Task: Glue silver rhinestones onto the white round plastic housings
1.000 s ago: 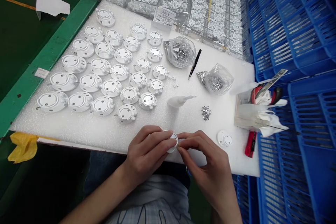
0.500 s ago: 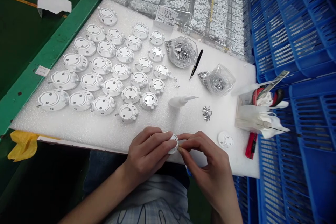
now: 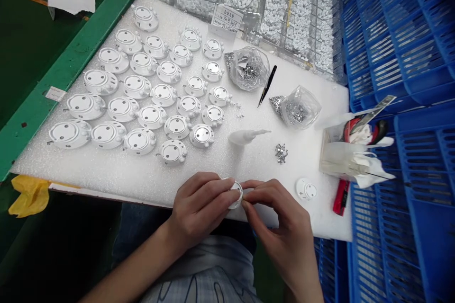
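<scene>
White plastic disc (image 3: 236, 194) gripped by left hand (image 3: 201, 208) and right hand (image 3: 275, 213); squeeze bottle (image 3: 243, 137) ahead on foam (image 3: 117, 175).

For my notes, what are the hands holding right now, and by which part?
The left hand and right hand pinch a small round white plastic piece by its edge from both sides.

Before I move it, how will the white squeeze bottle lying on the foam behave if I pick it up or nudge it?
The white squeeze bottle looks soft-walled, so a firm grip would probably dent it. Its rounded body lies on its side, so it may roll if pushed, though the textured foam sheet could slow it.
</scene>
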Demonstrator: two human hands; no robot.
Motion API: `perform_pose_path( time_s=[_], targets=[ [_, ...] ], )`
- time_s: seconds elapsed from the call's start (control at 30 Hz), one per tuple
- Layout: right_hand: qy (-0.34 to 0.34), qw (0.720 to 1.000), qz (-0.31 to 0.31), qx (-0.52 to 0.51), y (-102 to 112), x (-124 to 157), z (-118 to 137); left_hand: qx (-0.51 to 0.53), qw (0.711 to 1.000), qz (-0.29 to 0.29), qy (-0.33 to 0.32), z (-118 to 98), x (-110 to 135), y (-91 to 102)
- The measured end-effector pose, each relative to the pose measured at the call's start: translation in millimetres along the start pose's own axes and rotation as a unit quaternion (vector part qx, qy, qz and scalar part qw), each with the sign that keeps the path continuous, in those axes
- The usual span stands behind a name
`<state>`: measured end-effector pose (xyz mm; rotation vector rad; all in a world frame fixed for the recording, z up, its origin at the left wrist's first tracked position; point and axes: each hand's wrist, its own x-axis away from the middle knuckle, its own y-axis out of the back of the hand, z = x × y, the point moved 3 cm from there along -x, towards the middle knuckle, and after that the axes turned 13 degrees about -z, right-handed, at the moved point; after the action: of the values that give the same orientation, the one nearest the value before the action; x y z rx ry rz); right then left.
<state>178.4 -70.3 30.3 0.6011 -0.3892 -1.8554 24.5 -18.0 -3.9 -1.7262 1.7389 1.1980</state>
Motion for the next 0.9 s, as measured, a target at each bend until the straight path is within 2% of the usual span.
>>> perform_pose_path(
  time_s=[0.27,0.47,0.9],
  targets=[
    [-0.037,0.999,-0.029,-0.010,5.5,10.2,-5.7,-0.001,1.000,0.001,0.024,0.9,0.4,0.0],
    [-0.026,0.999,-0.024,-0.016,1.2,7.7,-5.6,-0.002,1.000,0.000,0.016,0.5,1.1,-0.4],
    [-0.038,0.999,0.008,-0.012,-1.7,6.5,-6.2,0.013,0.998,0.019,-0.054,2.0,1.5,-2.6]
  ],
)
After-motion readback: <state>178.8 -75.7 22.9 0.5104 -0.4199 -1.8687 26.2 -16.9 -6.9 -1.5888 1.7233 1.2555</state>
